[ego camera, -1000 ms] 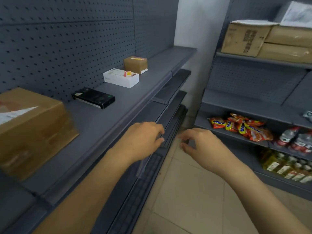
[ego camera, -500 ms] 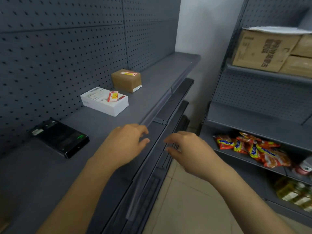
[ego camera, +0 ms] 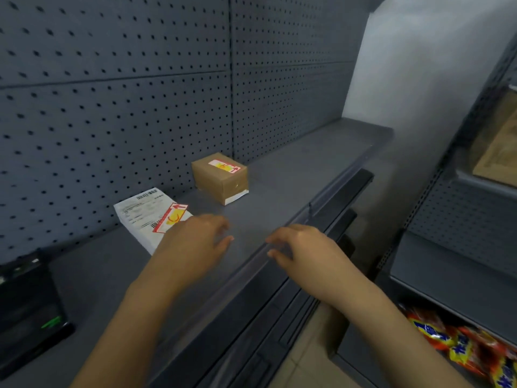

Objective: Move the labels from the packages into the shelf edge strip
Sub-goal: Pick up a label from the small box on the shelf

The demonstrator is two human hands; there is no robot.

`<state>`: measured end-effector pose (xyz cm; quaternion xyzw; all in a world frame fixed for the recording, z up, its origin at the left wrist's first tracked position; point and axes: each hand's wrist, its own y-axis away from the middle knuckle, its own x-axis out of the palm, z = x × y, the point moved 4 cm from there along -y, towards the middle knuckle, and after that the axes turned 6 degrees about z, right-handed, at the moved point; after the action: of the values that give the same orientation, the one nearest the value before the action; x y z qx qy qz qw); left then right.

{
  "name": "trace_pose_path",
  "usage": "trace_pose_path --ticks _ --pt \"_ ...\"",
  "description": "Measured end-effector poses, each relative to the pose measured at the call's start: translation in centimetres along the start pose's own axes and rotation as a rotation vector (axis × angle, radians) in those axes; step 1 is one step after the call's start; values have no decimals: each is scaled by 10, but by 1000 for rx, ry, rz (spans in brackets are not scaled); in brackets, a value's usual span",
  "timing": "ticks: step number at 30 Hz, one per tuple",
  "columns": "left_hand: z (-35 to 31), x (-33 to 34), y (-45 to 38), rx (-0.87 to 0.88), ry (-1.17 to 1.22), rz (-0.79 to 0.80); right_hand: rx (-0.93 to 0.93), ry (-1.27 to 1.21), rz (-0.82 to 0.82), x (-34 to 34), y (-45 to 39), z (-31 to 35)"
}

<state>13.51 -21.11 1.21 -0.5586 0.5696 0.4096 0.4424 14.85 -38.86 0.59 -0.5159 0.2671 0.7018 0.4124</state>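
Head view: the left hand (ego camera: 193, 245) hovers with fingers loosely spread and gripping nothing, partly covering the near corner of the white package (ego camera: 145, 217) at about 10 o'clock from centre. The right hand (ego camera: 305, 247) is likewise relaxed and empty, fingers reaching over the shelf edge strip (ego camera: 335, 191), which runs toward 1 o'clock. No label sits in the strip as far as I can see, so the task seems barely begun. One red-and-yellow label (ego camera: 170, 218) lies on the white package, just beside the left fingertips; another label (ego camera: 225, 166) lies flat on the brown box (ego camera: 221, 180) at 12 o'clock. Both remain to be moved.
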Motion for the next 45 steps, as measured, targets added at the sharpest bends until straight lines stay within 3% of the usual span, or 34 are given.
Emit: trace_pose_path --ticks 8,23,37,45 --pt "29 -4 -74 -87 -64 -77 -91 -54 54 5 -105 -31" --pt "85 -30 -179 -297 -154 -121 -274 -47 45 -5 -288 -21" --pt "92 -26 -187 -546 -129 -205 -179 -127 389 10 -349 -23" --pt "81 -21 -162 -549 -141 -283 -182 -144 534 2 -354 -21"
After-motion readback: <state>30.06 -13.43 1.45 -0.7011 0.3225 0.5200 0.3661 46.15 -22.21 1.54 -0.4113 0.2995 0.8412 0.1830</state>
